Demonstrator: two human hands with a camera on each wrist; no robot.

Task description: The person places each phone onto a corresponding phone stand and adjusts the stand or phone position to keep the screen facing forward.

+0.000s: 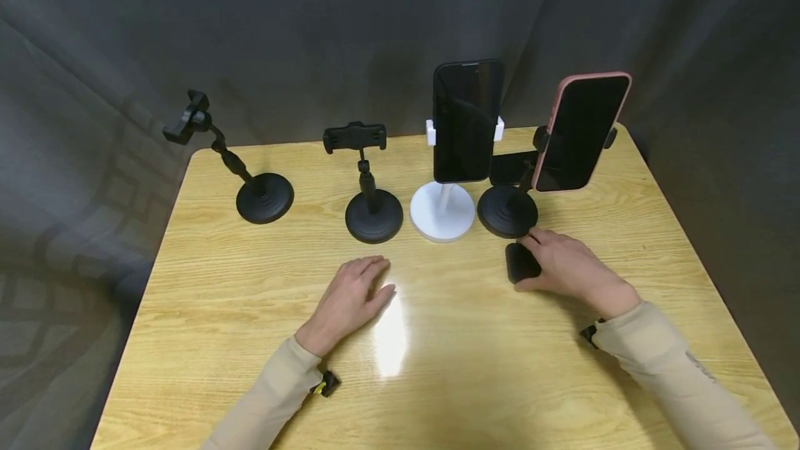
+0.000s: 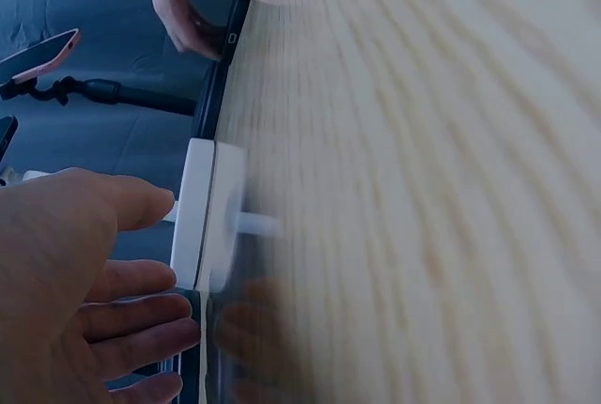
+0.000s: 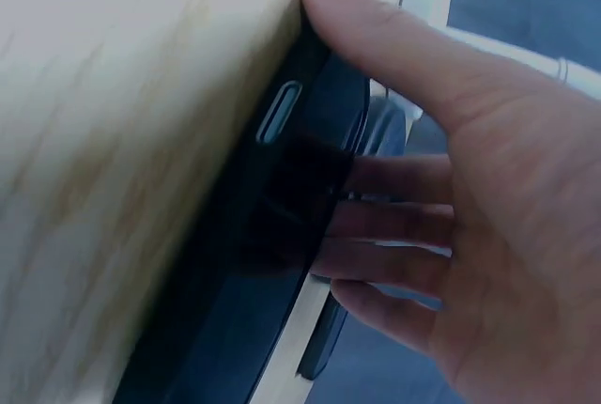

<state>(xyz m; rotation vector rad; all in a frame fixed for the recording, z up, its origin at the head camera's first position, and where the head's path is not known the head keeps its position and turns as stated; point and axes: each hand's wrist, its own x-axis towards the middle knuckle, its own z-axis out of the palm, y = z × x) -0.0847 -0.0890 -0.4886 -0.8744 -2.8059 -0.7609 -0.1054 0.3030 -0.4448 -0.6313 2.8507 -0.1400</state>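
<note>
A black phone [image 1: 521,264] lies on the table in front of the rightmost stand. My right hand [image 1: 565,268] pinches it, thumb on the near edge and fingers towards the far edge, hiding its right part. In the right wrist view, the phone's [image 3: 211,319] charging port shows beside the thumb. My left hand [image 1: 351,297] rests at the table's middle with relaxed fingers and holds nothing. Before it stand a black phone stand [image 1: 373,217] and a white stand [image 1: 442,221], which clamps an upright black phone [image 1: 467,123].
A black stand [image 1: 507,212] clamps a pink-cased phone [image 1: 582,134] at the right. Behind that stand lies another dark phone [image 1: 509,168]. Another black stand [image 1: 265,198] with a bent neck is at the far left. A dark curtain [image 1: 281,40] hangs behind the wooden table [image 1: 250,283].
</note>
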